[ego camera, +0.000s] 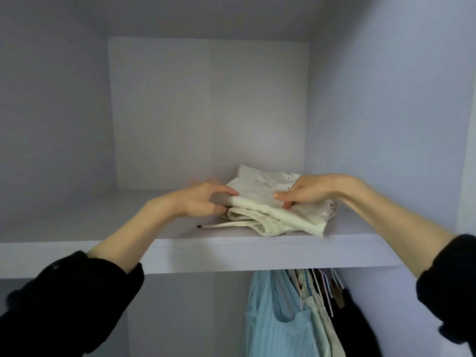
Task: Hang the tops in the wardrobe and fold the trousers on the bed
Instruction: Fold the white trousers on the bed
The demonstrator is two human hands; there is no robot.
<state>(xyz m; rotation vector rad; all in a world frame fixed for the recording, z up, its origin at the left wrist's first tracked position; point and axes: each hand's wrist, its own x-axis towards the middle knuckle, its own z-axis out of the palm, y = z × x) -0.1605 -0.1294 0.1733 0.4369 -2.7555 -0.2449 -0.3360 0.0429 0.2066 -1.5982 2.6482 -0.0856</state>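
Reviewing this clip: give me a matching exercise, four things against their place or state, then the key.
Things:
1. folded white garments
2. light blue top
3. drawstring
4. left hand

Places or states:
A. hangs below the shelf
B. pinches the stack's left edge
C. lie stacked on the shelf
D. trails left from the stack, dark-tipped

Pairs: 1-C, 2-A, 3-D, 4-B

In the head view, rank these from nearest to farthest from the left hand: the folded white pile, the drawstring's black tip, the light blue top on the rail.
1. Folded white pile: on the shelf, gripped at its left edge by the left hand.
2. Drawstring's black tip: on the shelf just below the hand, apart from it.
3. Light blue top: hanging under the shelf, down to the right.
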